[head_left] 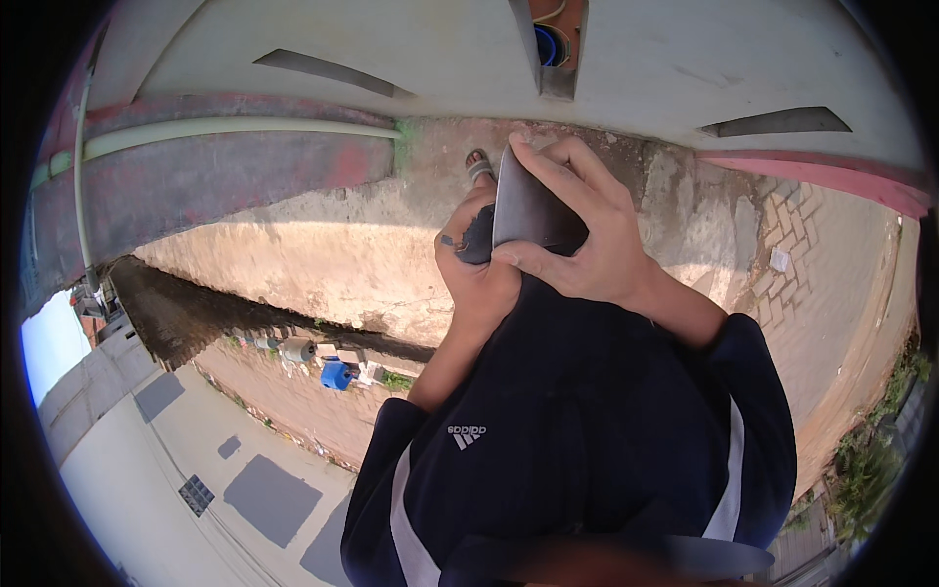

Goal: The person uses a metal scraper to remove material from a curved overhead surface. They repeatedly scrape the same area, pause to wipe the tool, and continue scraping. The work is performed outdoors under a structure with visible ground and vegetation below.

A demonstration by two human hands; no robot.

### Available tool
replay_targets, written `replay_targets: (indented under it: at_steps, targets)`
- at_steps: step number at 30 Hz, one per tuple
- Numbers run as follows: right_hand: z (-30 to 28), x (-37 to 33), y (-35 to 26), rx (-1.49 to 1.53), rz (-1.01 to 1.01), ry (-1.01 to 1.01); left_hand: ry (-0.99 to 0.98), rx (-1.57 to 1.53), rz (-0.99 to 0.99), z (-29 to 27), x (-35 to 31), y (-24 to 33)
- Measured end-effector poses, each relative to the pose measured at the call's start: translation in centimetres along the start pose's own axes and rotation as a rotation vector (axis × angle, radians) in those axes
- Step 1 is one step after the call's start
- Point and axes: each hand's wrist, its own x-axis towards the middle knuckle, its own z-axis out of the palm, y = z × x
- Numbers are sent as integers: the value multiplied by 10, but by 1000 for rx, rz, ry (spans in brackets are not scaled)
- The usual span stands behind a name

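Two bare hands work together over the concrete ground, a grey, smooth-faced plate (536, 207) between them at the center of the scene, in front of the wearer's chest. The right hand (597, 220) grasps the plate, its thumb along the near edge and its fingertips at the far corner; the left hand (479, 279) is curled around a black piece (476, 240) with a ragged edge, just left of the plate, though its fingers are largely hidden and whether the two parts are joined cannot be told. A sandaled foot (478, 168) shows just beyond the left hand. Nearest the camera is a dark shirt (587, 421) with white stripes on both sleeves. Farther off, a pale wall (646, 68) spans the far side, a blue round container (549, 44) visible within its central opening. At left, a light green pipe (245, 127) runs along a darker wall, and a blue vessel (335, 375) sits among clutter; at right lies patterned paving (790, 230), with green plants (871, 479) at the near right.
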Motion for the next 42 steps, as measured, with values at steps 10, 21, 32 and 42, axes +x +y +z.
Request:
replay_targets:
  at_steps: [10, 21, 32, 42]
  targets:
    - [-15, 2, -11, -106, 10, 25, -12, 84, 19, -3, -1, 1]
    - [-29, 0, -16, -137, -23, -185, 42, 148, 118, -11, -2, 7]
    - [-24, -17, -2, 399, 289, -88, 178, -151, -90, -10, -5, 4]
    - [-26, -17, 2, 197, -12, -91, -107, -222, -59, 4, 3, 14]
